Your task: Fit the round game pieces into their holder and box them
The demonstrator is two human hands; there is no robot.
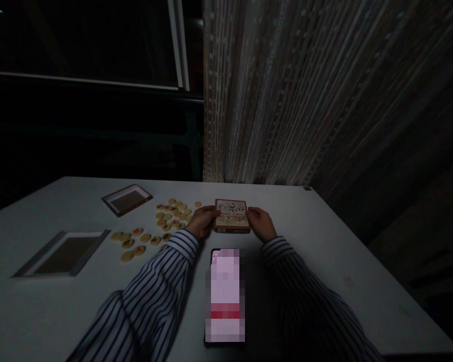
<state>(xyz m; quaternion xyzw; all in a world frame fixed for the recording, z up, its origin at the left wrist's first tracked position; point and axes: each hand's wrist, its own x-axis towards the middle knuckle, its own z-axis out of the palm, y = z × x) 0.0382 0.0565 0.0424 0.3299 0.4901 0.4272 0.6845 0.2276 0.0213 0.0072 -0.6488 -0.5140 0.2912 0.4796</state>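
A small flat box (231,216) with Chinese chess lettering on its printed face is held between my two hands. My left hand (203,221) grips its left edge, thumb on top. At the right edge, my right hand (261,223) pinches the box with bent fingers. The undersides of the fingers are hidden. Just left of my left hand, several round wooden chess pieces (145,238) lie scattered, some with red or dark characters facing up. A lit phone (225,296), its screen blurred out, lies between my forearms.
Two framed, shallow tray-like pieces lie on the left: a brown-edged one (127,199) farther back and a grey-edged one (62,253) nearer. The white table (324,281) ends at a string curtain (256,90) behind. The room is dim.
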